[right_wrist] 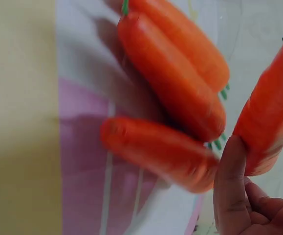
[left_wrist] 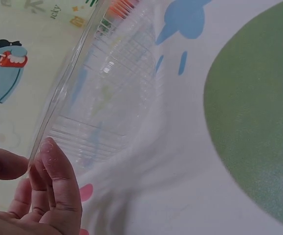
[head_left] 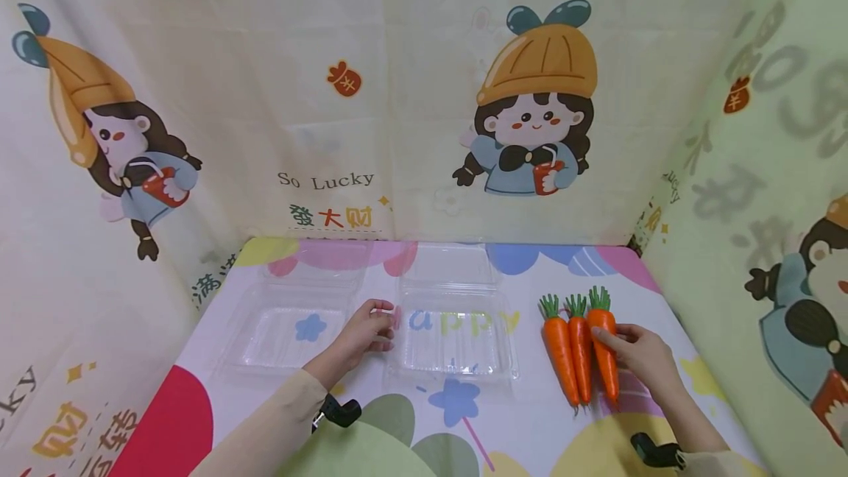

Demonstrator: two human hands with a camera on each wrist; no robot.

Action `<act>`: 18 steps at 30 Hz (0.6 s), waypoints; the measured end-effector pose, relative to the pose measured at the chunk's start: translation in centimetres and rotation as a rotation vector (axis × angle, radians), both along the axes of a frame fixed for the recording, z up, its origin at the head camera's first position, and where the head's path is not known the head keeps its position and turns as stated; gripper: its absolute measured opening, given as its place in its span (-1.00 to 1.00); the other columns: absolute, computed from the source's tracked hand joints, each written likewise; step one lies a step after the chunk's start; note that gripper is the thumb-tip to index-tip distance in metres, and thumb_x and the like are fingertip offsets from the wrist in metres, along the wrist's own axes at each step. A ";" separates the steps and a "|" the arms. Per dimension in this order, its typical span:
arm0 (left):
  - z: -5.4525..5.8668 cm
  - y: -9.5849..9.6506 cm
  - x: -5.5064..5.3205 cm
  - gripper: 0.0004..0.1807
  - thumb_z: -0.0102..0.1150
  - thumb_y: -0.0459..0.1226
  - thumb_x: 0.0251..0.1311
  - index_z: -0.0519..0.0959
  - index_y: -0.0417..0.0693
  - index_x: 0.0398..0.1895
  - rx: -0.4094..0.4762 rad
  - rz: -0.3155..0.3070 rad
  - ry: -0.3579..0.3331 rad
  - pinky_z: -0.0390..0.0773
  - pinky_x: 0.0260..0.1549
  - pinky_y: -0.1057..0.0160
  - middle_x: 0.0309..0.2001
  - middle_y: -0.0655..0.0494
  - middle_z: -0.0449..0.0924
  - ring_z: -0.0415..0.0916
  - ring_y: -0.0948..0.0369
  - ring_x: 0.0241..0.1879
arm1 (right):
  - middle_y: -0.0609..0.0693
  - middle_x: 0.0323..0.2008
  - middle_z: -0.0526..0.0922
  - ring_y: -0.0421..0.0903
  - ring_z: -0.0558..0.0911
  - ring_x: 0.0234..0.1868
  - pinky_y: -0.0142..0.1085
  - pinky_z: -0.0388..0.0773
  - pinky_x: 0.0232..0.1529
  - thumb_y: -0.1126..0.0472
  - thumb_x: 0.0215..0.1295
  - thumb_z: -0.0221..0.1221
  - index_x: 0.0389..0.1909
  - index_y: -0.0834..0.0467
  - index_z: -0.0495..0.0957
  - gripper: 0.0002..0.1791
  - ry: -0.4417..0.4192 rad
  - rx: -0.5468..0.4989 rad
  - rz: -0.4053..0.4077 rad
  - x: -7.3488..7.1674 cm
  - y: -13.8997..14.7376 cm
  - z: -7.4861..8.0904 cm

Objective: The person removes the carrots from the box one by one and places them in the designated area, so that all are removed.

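Note:
My left hand [head_left: 367,330] pinches the left rim of a clear plastic clamshell box [head_left: 513,359], which lies with its lid folded back. In the left wrist view the thumb and fingertips meet at the rim [left_wrist: 58,90] of that box. My right hand [head_left: 639,355] holds an orange carrot [right_wrist: 268,107] between thumb and fingers, its green top pointing away from me. Under and beside it lie other carrots: two side by side [head_left: 562,359] [head_left: 581,359], and a third [right_wrist: 158,152] mostly covered by the held one in the head view.
A second clear clamshell box [head_left: 232,341] stands to the left, its lid open too. The table carries a printed cloth [head_left: 411,455] with flowers and letters. Patterned curtains [head_left: 411,131] with cartoon figures close in the back and both sides.

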State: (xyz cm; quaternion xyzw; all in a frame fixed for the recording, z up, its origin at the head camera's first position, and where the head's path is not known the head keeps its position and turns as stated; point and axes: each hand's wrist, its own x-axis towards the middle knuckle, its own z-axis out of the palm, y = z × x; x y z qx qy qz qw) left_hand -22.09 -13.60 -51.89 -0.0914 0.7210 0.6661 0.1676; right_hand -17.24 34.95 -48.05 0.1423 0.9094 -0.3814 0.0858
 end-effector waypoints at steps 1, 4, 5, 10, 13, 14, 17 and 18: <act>0.0 0.0 0.0 -0.60 0.09 -0.35 0.38 0.36 -0.19 0.25 0.000 0.000 0.002 0.71 -0.39 0.27 -0.17 -0.15 0.57 0.53 0.13 -0.33 | 0.53 0.27 0.47 0.02 0.78 -0.20 -0.14 0.72 -0.12 -0.39 0.35 0.16 0.39 0.51 0.29 0.06 0.002 0.006 -0.004 0.0 0.3 -0.1; 0.0 0.0 0.1 -0.60 0.09 -0.35 0.38 0.36 -0.20 0.25 0.005 -0.001 0.006 0.71 -0.39 0.26 -0.17 -0.13 0.57 0.53 0.13 -0.32 | 0.52 0.26 0.48 -0.01 0.79 -0.22 -0.20 0.72 -0.16 -0.38 0.36 0.16 0.38 0.51 0.29 0.05 0.003 0.007 -0.027 0.0 1.1 -0.4; 0.0 0.0 0.1 -0.60 0.09 -0.35 0.38 0.36 -0.20 0.24 0.007 -0.002 0.008 0.70 -0.40 0.26 -0.18 -0.13 0.57 0.52 0.13 -0.33 | 0.52 0.26 0.48 -0.01 0.79 -0.22 -0.23 0.71 -0.18 -0.38 0.36 0.16 0.38 0.52 0.29 0.04 0.002 0.006 -0.033 0.0 1.4 -0.5; -0.3 0.0 0.0 -0.59 0.11 -0.35 0.36 0.36 -0.20 0.25 0.006 0.002 0.008 0.69 -0.42 0.28 -0.21 -0.11 0.57 0.52 0.14 -0.33 | 0.55 0.28 0.43 -0.01 0.80 -0.22 -0.30 0.72 -0.22 -0.36 0.38 0.15 0.38 0.55 0.25 0.05 -0.003 -0.020 -0.059 -0.2 2.5 -0.8; -0.4 0.0 0.0 -0.58 0.11 -0.35 0.35 0.36 -0.20 0.24 0.003 0.006 0.009 0.69 -0.42 0.28 -0.21 -0.11 0.57 0.52 0.13 -0.34 | 0.57 0.31 0.39 -0.03 0.79 -0.23 -0.33 0.73 -0.25 -0.33 0.40 0.15 0.39 0.57 0.21 0.05 -0.001 -0.047 -0.073 -0.3 3.0 -1.1; -0.5 0.0 0.0 -0.58 0.11 -0.35 0.35 0.36 -0.20 0.24 0.003 0.009 0.009 0.69 -0.42 0.28 -0.21 -0.12 0.57 0.52 0.13 -0.34 | 0.57 0.31 0.38 -0.06 0.79 -0.24 -0.36 0.72 -0.26 -0.33 0.40 0.15 0.40 0.57 0.20 0.06 -0.001 -0.048 -0.078 -0.3 3.1 -1.2; -0.5 -0.1 -0.1 -0.59 0.10 -0.35 0.36 0.36 -0.20 0.24 0.002 0.010 0.012 0.70 -0.42 0.28 -0.21 -0.12 0.57 0.52 0.13 -0.34 | 0.58 0.30 0.36 -0.13 0.74 -0.27 -0.38 0.71 -0.28 -0.31 0.41 0.16 0.40 0.59 0.18 0.05 0.000 -0.065 -0.089 -0.4 3.5 -1.4; -0.5 -0.1 -0.1 -0.59 0.10 -0.35 0.36 0.37 -0.19 0.24 0.002 0.012 0.010 0.70 -0.42 0.28 -0.21 -0.12 0.57 0.52 0.13 -0.34 | 0.57 0.29 0.37 -0.15 0.72 -0.27 -0.39 0.71 -0.28 -0.30 0.41 0.16 0.40 0.59 0.18 0.05 0.000 -0.070 -0.092 -0.4 3.7 -1.5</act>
